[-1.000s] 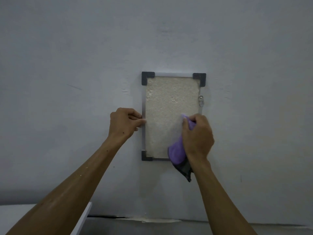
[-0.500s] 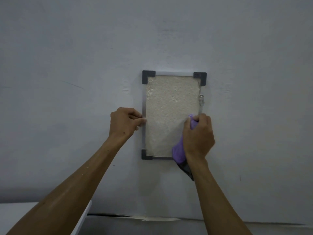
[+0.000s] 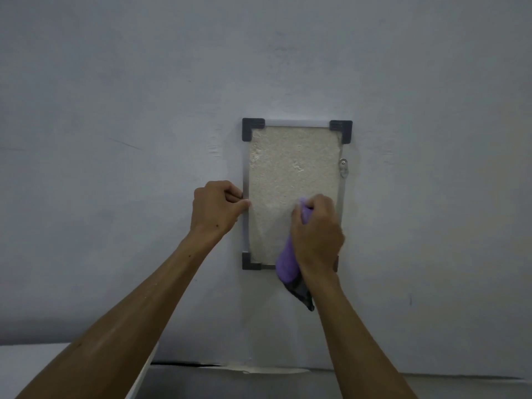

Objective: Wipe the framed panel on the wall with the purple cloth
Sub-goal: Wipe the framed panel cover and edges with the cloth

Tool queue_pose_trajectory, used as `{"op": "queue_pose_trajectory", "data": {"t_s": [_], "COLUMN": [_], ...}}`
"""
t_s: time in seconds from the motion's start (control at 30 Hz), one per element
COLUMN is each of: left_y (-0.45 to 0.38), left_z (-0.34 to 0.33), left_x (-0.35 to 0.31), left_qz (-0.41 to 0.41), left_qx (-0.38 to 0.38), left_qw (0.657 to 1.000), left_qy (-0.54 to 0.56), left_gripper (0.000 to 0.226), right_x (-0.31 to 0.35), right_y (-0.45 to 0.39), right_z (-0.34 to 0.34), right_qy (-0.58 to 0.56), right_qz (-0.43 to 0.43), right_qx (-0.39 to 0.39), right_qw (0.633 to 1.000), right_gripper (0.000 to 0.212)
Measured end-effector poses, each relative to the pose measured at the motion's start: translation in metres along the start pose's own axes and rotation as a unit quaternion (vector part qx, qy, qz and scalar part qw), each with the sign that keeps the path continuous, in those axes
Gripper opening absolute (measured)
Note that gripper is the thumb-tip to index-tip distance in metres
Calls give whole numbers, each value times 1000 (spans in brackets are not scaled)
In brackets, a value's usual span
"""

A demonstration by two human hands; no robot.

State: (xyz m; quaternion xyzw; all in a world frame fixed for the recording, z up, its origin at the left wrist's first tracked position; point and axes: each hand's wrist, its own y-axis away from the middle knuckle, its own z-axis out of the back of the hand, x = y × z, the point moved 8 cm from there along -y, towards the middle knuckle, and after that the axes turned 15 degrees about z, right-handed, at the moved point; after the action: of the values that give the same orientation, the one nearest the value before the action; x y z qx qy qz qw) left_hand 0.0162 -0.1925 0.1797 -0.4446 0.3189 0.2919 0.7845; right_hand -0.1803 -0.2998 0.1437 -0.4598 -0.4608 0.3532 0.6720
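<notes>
A framed panel [image 3: 290, 168] hangs upright on the grey wall: a rough cream surface inside a thin metal frame with dark corner pieces. My left hand [image 3: 217, 207] pinches the frame's left edge at mid height. My right hand [image 3: 318, 236] grips a bunched purple cloth [image 3: 286, 264] and presses it against the panel's lower right area. The cloth's dark tail hangs below the frame. My right hand hides most of the frame's lower right corner.
A small metal latch [image 3: 343, 166] sits on the frame's right edge. A white surface [image 3: 43, 367] lies at the lower left behind my left forearm. The grey floor [image 3: 259, 384] meets the wall along a cracked seam at the bottom.
My right hand swept the cloth a little to the right and then back left across the panel's lower part. My left hand stayed on the frame's left edge.
</notes>
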Motion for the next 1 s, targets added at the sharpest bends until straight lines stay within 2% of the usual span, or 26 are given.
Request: {"op": "queue_pose_trajectory", "data": {"t_s": [0.07,0.1,0.13,0.23,0.3,0.37,0.43,0.47,0.57,0.63,0.77,0.8,0.83,0.93,1.0], "left_y": [0,1,1,2,1,0,1,1,1,0,-1,0,0,1,1], "left_z": [0,0,0,0,0,0,0,-1,0,-1,-1,-1,-1,0,0], "left_x": [1,2,2,2,1,-1,0,0,1,1,1,1,1,-1,-2], "left_qz": [-1,-2,-3,-5,-5,-9,-9,-8,-3,-1,-3,-3,-4,-9,-8], "left_qx": [-2,-2,-2,-2,-1,2,3,4,6,9,10,9,8,9,7], "left_qw": [1000,1000,1000,1000,1000,1000,1000,1000,1000,1000,1000,1000,1000,1000,1000], "left_qy": [0,2,3,5,2,-4,-4,-2,4,2,1,0,-1,-6,-4], "left_gripper": [23,23,22,20,20,20,21,22,21,21,21,21,21,20,20], "right_x": [15,11,0,-40,-39,-20,-8,-10,-29,-34,-28,-30,-31,-31,-29], "right_y": [-2,-4,-7,-8,-3,1,3,-4,-44,-56,-21,-20,-26,-57,-52], "right_z": [-13,-11,-5,23,24,8,-2,2,29,36,21,20,21,37,37], "right_qy": [-18,-3,20,60,63,42,17,21,63,66,84,95,107,104,92], "right_qz": [92,104,88,-41,-52,30,115,135,137,173,325,343,347,302,305], "right_qx": [68,78,66,-28,-28,58,146,150,81,88,248,268,260,166,166], "right_qw": [993,992,994,997,996,997,982,979,985,979,909,895,895,933,933], "right_gripper": [18,19,20,19,18,18,19,18,18,19,19,20,20,20,20]}}
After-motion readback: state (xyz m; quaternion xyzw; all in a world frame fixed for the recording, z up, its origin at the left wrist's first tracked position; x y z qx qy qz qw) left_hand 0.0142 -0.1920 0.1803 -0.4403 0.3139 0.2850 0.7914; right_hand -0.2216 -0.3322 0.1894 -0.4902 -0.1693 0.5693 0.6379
